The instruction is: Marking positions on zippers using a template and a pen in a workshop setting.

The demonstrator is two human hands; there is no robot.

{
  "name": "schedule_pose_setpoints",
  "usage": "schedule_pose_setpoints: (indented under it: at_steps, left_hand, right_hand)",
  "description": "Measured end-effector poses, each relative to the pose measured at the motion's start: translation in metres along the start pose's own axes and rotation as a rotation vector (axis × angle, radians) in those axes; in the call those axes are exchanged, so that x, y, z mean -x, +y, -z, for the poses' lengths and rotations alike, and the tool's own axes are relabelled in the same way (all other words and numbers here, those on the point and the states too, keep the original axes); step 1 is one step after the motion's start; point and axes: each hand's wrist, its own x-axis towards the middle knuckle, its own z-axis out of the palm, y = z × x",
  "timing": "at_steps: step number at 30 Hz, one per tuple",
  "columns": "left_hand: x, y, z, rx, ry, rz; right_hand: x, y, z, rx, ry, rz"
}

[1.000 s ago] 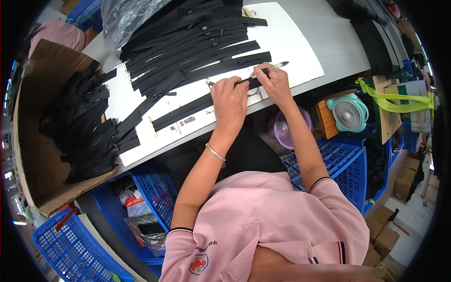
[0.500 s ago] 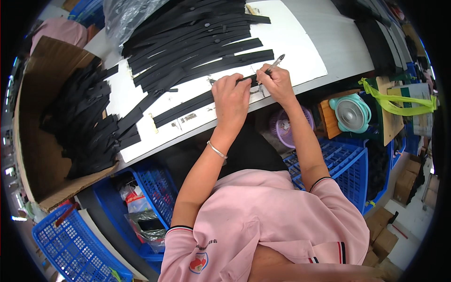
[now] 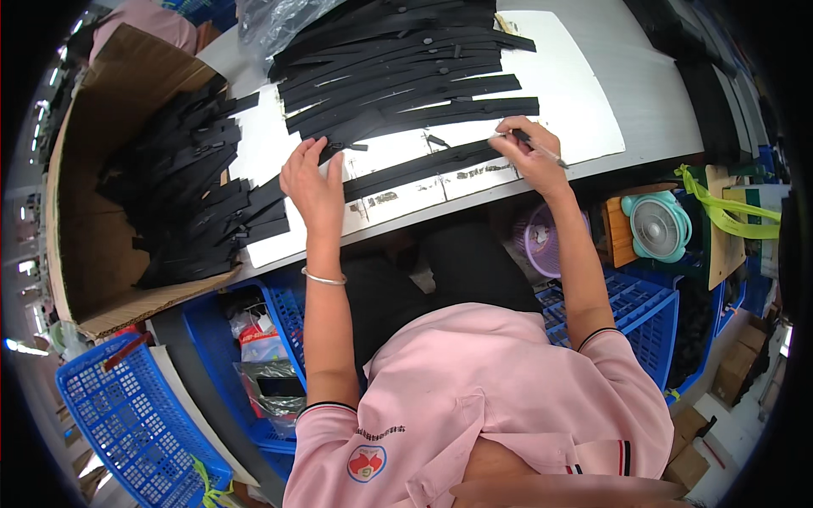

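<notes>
The person's right hand (image 3: 535, 161) pinches a pen (image 3: 544, 152) between thumb and fingers; it lies slanted across the hand, perhaps tucked that way to free the fingertips. These are at or just beside the right end of a single black strip (image 3: 423, 169), which lies along the near side of a white board (image 3: 584, 102). Dark marks (image 3: 483, 172) run beside the strip, possibly a guide for keeping it straight.

The left hand (image 3: 313, 182) is spread, thumb apart from the fingers, its fingertips at the near left corner of a pile of black strips (image 3: 381, 76) (whether they touch one, one cannot tell). Those strips lie roughly side by side, probably to keep them from tangling. A small black piece (image 3: 436, 140) lies between the pile and the single strip. To the left, a cardboard box (image 3: 93, 169) holds a loose heap (image 3: 169, 195) of more strips, spilling toward the board, seemingly placed within easy reach.
</notes>
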Motion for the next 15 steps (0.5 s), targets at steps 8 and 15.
schedule_pose_setpoints:
  at_steps: [8, 15]
  left_hand:
    - [-0.019, -0.003, 0.005, 0.042, 0.041, -0.104]
    - [-0.006, 0.037, 0.014, 0.254, 0.072, -0.177]
  right_hand:
    - [-0.011, -0.001, -0.014, 0.445, 0.031, 0.174]
    - [-0.039, -0.001, -0.031, 0.444, 0.169, 0.151]
